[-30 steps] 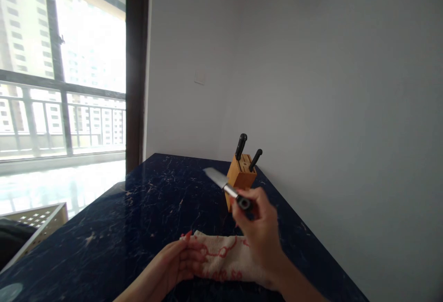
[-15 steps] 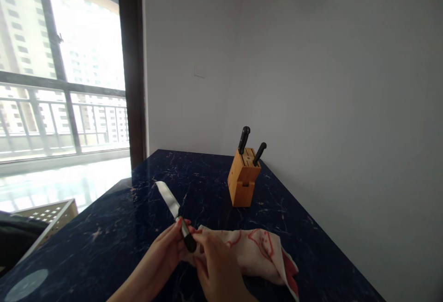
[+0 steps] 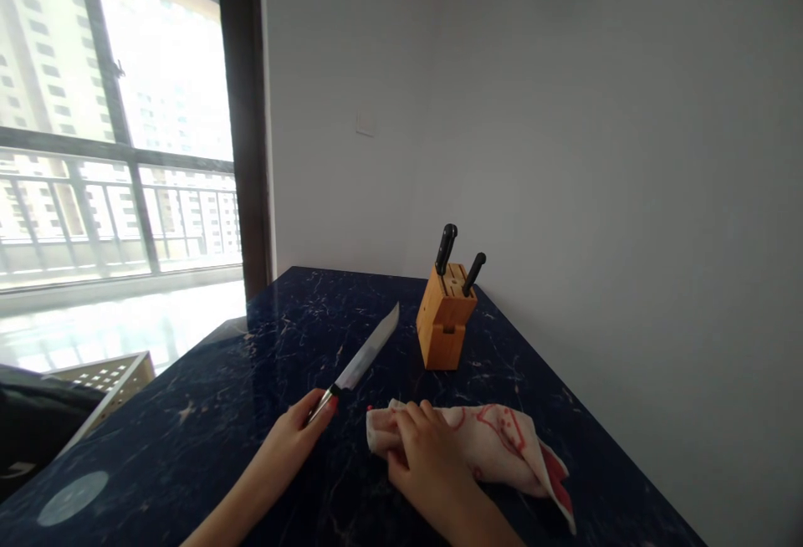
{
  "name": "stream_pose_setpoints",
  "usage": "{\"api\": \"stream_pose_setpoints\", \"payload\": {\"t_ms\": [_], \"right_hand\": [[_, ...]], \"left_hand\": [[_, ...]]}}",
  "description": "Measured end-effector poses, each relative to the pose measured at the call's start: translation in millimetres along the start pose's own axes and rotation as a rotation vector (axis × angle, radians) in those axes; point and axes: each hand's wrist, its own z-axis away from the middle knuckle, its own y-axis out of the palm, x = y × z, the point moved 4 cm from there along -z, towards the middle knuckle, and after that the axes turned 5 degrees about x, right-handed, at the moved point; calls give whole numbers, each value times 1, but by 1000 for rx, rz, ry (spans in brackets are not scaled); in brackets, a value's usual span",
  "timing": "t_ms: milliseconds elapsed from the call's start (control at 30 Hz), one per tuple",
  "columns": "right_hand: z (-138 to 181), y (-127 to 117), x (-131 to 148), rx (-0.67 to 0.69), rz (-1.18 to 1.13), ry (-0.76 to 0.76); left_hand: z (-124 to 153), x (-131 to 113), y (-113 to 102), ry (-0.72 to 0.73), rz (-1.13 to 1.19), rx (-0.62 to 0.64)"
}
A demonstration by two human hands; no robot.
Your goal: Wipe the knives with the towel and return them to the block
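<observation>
My left hand (image 3: pixel 302 430) is closed round the handle of a knife (image 3: pixel 370 352), whose bare blade slants up and to the right across the dark table. Just right of it, my right hand (image 3: pixel 423 455) grips the left end of a folded white towel (image 3: pixel 495 442) with red markings. Part of the towel hangs loose to the right, showing a red underside. Beyond both hands stands a wooden knife block (image 3: pixel 441 321) with two black-handled knives in its slots; the knife's tip points toward its left side.
The table (image 3: pixel 207 413) has a dark blue marbled top. A round translucent disc (image 3: pixel 74 498) lies at its near left. Past the left edge is a chair (image 3: pixel 119 380) with dark cloth on it. Walls border the far and right sides.
The knife has swung from pointing up-left to pointing up-right in my left hand. My right hand has moved right, away from the knife handle, with the towel.
</observation>
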Motion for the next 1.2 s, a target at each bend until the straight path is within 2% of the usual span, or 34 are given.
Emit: {"api": "stream_pose_setpoints", "payload": {"t_ms": [100, 167, 267, 367, 433, 567, 733, 833, 1033, 1200], "right_hand": [[0, 6, 3, -19, -59, -55], [-1, 8, 2, -12, -64, -35], [-5, 1, -10, -48, -36, 91], [-7, -15, -27, -175, -12, 241], [-8, -21, -35, -255, -45, 282], [-9, -15, -32, -292, -166, 189], [-6, 10, -4, -194, -218, 41], [-6, 15, 8, -133, -235, -53], [-13, 6, -2, -138, -36, 59], [-12, 11, 13, -121, -49, -107]], "left_hand": [[2, -8, 0, 40, -161, 36], [2, -10, -1, 36, -236, 54], [0, -5, -3, 5, -319, 58], [-1, 1, -3, -38, -380, 49], [1, 3, 2, -47, -408, 76], [9, 4, 21, -14, -428, 167], [15, 11, 35, 23, -563, 153], [16, 13, 37, 50, -603, 155], [16, 8, 39, 71, -664, 149], [16, 6, 40, 71, -669, 154]]}}
